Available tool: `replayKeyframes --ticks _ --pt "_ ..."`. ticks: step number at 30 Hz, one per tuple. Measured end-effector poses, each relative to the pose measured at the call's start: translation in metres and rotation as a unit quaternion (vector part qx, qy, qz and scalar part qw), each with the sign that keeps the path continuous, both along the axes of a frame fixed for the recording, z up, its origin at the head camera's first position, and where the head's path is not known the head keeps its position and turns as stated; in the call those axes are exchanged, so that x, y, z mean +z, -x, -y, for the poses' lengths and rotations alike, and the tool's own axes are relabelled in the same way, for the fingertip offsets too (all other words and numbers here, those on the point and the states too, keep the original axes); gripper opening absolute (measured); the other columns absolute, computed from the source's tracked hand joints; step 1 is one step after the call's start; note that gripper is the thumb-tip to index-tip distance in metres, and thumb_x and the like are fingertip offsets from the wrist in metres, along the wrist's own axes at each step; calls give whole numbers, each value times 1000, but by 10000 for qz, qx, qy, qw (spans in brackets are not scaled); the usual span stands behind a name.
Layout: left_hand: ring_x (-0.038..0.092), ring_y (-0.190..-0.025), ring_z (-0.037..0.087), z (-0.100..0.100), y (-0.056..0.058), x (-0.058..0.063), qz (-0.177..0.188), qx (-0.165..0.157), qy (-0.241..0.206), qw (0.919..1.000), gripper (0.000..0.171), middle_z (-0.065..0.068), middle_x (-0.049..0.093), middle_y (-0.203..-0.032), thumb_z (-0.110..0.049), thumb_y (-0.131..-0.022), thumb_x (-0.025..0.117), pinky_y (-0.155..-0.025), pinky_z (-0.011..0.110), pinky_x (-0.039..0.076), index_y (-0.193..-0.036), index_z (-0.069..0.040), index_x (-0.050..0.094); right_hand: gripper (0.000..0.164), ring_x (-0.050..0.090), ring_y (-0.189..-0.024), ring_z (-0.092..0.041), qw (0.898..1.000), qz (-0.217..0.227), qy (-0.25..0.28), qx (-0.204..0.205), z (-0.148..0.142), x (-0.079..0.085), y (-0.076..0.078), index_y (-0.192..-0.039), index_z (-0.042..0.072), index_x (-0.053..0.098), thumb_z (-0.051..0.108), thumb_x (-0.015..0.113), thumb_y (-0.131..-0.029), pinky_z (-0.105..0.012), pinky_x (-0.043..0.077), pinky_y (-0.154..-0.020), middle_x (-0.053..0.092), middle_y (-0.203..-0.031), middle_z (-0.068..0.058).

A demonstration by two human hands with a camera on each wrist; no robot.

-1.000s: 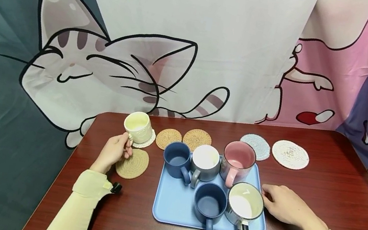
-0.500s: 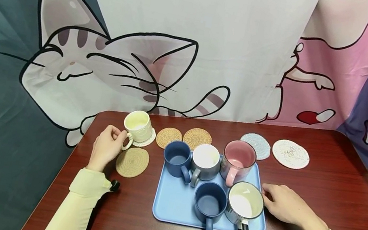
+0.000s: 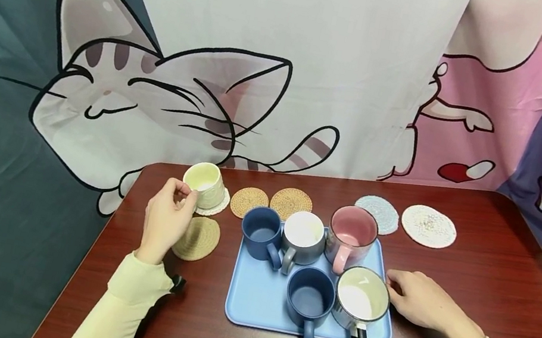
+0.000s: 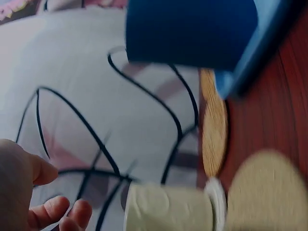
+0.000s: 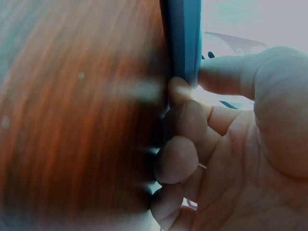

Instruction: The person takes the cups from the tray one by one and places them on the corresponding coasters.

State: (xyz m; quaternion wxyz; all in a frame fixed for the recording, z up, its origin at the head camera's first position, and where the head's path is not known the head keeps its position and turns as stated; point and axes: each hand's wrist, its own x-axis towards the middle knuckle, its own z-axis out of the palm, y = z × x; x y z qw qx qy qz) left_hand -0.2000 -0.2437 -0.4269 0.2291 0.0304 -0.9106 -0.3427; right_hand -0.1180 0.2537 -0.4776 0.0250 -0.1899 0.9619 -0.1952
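A pale yellow mug [image 3: 208, 189] stands upright on a white coaster [image 3: 218, 208] at the table's far left. My left hand [image 3: 166, 222] is raised at its near side, covering the handle in the head view. In the left wrist view the fingers [image 4: 50, 209] are loosely bent, apart from the mug [image 4: 168, 207], with nothing between them. With thumb and curled fingers, my right hand [image 3: 419, 299] pinches the right edge of the blue tray [image 3: 252, 305]. The right wrist view shows the tray's rim [image 5: 185, 43] between thumb and forefinger.
On the tray are a dark blue mug [image 3: 259, 236], another dark blue mug [image 3: 307, 302], a grey mug [image 3: 302, 247], a pink mug [image 3: 349, 240] and a white enamel mug [image 3: 357, 308]. Woven coasters [image 3: 197, 239] lie around, including a light blue coaster [image 3: 386, 216] and a white doily [image 3: 428, 227].
My left hand has let go of the yellow mug's handle, pulled back left, then risen and shifted right over the handle. The mug stays on its coaster. My right hand has not moved.
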Motion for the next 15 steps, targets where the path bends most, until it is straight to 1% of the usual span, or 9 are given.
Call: replayKeyframes --ticks 2,4,7,10,12,15 --pt "55 -66 18 -7 -5 2 33 -275 -188 9994 12 1 63 -77 -28 -97 68 -62 28 42 -97 -17 64 32 36 -58 -1 10000 28 -4 7 0 -1 0 -71 26 48 13 67 -94 -22 32 -57 36 -62 14" --pt "53 -63 17 -14 -11 3 125 -594 -431 9972 10 1 62 -75 -25 -97 69 -59 25 41 -96 -17 64 32 35 -58 -1 10000 55 -3 14 0 -1 0 -71 26 48 13 67 -94 -22 32 -57 36 -61 14" --pt "51 -60 16 -23 -19 3 335 -1064 -880 9899 7 4 64 -75 -19 -98 68 -55 22 39 -95 -14 64 32 35 -58 -1 10000 63 1 23 0 -1 0 -71 26 48 13 67 -94 -22 32 -57 36 -61 14" --pt "51 -58 13 -32 -26 0 617 -1484 -1373 9774 6 10 67 -78 -15 -98 67 -56 22 40 -94 -11 64 32 35 -58 0 10000 56 19 27 0 0 1 -71 26 48 13 67 -94 -22 32 -57 36 -62 14" --pt "52 -57 11 -38 -31 -3 862 -1685 -1643 9681 8 11 68 -77 -15 -99 67 -56 22 42 -94 -10 64 32 35 -58 0 10000 64 23 26 0 1 1 -71 26 48 13 67 -94 -22 32 -57 35 -62 14" --pt "52 -56 14 -48 -38 -8 1202 -2000 -2119 9490 9 10 66 -74 -13 -101 64 -55 22 43 -95 -6 62 33 35 -58 -1 10000 81 12 10 -1 1 1 -71 26 48 13 67 -94 -22 32 -57 35 -62 14"
